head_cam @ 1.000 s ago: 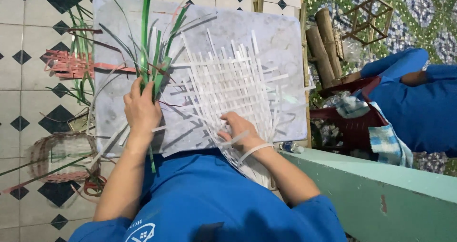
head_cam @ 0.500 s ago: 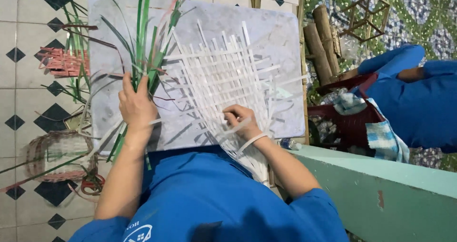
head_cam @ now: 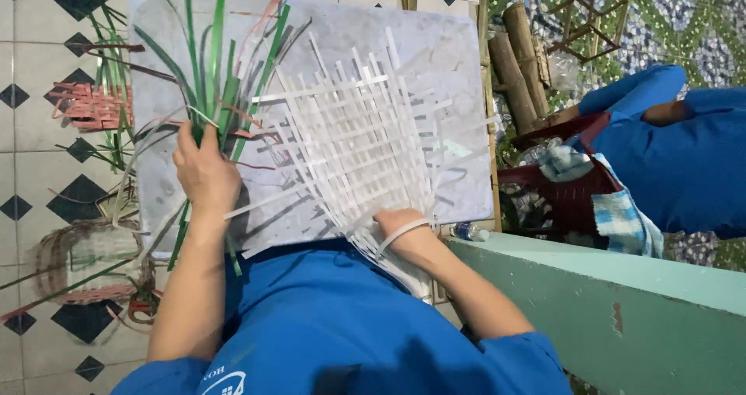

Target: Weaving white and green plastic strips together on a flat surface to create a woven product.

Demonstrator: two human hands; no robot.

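Observation:
A flat mat of woven white strips (head_cam: 357, 142) lies on a grey board (head_cam: 458, 61) set on the tiled floor. My left hand (head_cam: 206, 174) is closed around a bundle of long green strips (head_cam: 214, 61) that fan out over the board's left part, with a few grey and reddish ones among them. At the mat's near edge my right hand (head_cam: 408, 236) presses down on the weave, and one white strip (head_cam: 400, 230) runs across its back. My blue shirt (head_cam: 334, 325) fills the bottom of the view.
A small red woven piece (head_cam: 93, 104) and a round basket base (head_cam: 78, 263) lie on the tiles at left. Bamboo sticks (head_cam: 517, 61) and a green ledge (head_cam: 622, 302) are to the right. Another person in blue (head_cam: 668, 154) sits beside a red basket (head_cam: 567, 197).
My left hand has shifted a little to the left with the green bundle. My right hand has slid slightly nearer along the mat's edge.

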